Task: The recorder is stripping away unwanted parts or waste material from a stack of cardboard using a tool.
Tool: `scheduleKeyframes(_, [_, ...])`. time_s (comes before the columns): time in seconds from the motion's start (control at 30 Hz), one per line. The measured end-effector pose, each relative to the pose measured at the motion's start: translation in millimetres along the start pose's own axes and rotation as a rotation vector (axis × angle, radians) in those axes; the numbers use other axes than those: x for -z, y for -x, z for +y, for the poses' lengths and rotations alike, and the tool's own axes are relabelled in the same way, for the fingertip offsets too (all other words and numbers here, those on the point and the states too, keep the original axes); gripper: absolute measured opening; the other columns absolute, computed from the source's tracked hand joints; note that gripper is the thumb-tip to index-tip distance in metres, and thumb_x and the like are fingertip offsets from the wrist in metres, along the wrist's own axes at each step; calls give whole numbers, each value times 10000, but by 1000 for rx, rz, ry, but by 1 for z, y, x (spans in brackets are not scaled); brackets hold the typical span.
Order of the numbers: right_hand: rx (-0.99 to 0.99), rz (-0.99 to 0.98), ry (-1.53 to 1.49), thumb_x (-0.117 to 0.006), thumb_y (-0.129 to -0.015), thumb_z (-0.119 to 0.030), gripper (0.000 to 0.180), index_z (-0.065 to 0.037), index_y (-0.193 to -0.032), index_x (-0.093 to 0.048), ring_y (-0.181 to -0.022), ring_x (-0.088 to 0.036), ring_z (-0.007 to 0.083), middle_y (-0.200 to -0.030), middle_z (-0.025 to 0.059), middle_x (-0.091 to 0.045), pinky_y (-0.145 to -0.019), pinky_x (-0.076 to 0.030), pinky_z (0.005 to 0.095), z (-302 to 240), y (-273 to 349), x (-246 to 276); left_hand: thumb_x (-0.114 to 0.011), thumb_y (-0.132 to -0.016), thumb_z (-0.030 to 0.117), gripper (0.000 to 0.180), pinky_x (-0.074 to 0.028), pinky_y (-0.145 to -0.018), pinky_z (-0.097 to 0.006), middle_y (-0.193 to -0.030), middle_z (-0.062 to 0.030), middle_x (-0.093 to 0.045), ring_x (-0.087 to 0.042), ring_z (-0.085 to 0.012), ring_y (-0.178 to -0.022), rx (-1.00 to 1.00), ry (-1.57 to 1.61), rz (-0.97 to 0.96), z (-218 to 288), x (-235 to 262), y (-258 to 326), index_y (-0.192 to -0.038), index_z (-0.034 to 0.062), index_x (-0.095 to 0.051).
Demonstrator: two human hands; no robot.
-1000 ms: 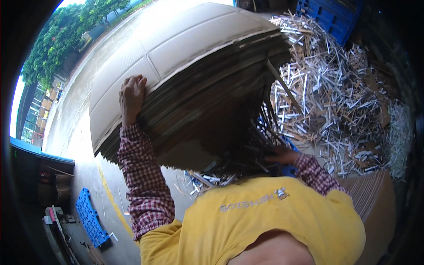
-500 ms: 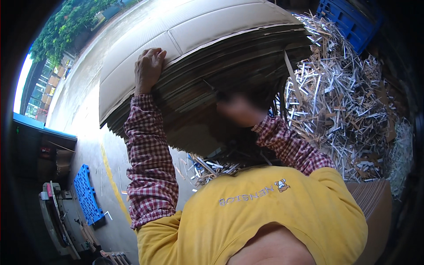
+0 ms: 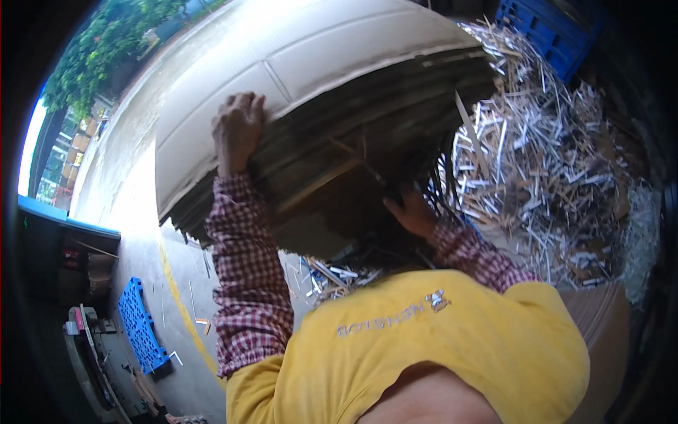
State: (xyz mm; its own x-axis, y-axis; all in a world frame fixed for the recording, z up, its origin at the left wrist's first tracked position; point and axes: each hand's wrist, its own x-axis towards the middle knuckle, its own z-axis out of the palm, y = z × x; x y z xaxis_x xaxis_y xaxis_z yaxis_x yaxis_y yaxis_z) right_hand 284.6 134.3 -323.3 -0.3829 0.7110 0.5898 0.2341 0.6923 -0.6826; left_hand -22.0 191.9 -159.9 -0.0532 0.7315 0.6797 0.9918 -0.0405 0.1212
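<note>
A thick stack of cardboard sheets (image 3: 339, 60) leans in front of me, its pale top face bright and its layered edges in shadow. My left hand (image 3: 239, 127) is closed over the upper left edge of the stack, fingers curled on the pale sheet; its thumb is hard to make out. Lower and to the right, my right hand (image 3: 415, 212) grips a thin hand tool (image 3: 374, 172) with a dark handle. The tool's slim shaft points up and left against the dark layered side. Its tip is blurred, so I cannot tell its exact kind.
Paper and cardboard strip scraps (image 3: 522, 162) form a large heap on the right, beneath a blue plastic crate (image 3: 547, 35). A blue pallet (image 3: 141, 325) lies on the floor at left, near a yellow floor line (image 3: 180, 297). Cardboard (image 3: 597, 339) stands beside my right side.
My right hand has moved right and down with the tool, bringing its shaft into view. My left hand sits slightly lower in the picture, still on the stack's edge.
</note>
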Motion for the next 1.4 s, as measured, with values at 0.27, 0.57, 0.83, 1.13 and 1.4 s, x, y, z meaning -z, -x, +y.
scheduleKeyframes(0.27, [-679,-453,91,-609,-790,-330,492,3,-1140,-513,-995,-554,352,-1055,253,-566,-831,-435,409,72,191,54,-510,-853,366,338,-405,-816,-403,-1030,-109,-595,-548,-281,-968,20,24,-33,-7,0,1,-981,72,-616])
scheduleKeyframes(0.57, [-458,-457,-269,-575,-831,-367,430,26,-1004,-586,-738,-578,186,-822,156,-627,-694,-449,335,-40,-12,33,-513,-849,388,353,-409,-828,-411,-1053,-116,-593,-551,-290,-979,16,42,-50,-11,-2,1,-992,86,-629])
scheduleKeyframes(0.83, [-464,-390,-389,-555,-841,-370,397,14,-748,-596,-576,-541,175,-602,77,-562,-541,-414,328,-44,-73,2,-518,-844,387,350,-421,-821,-403,-1036,-114,-600,-554,-284,-975,-23,65,-32,-10,-6,-1,-981,86,-635])
scheduleKeyframes(1.13, [-1116,-239,12,-544,-810,-249,313,-18,-1016,-589,-702,-604,243,-768,140,-631,-650,-464,356,89,160,105,-529,-843,362,320,-427,-821,-400,-1016,-124,-602,-563,-289,-947,9,35,-47,-3,-4,-1,-968,89,-639])
scheduleKeyframes(1.4, [-371,-524,-440,-592,-817,-285,307,20,-849,-606,-662,-512,95,-658,45,-566,-602,-408,269,-57,30,91,-530,-838,390,342,-439,-810,-397,-1024,-106,-605,-567,-290,-952,0,33,-31,-14,-3,0,-971,94,-640])
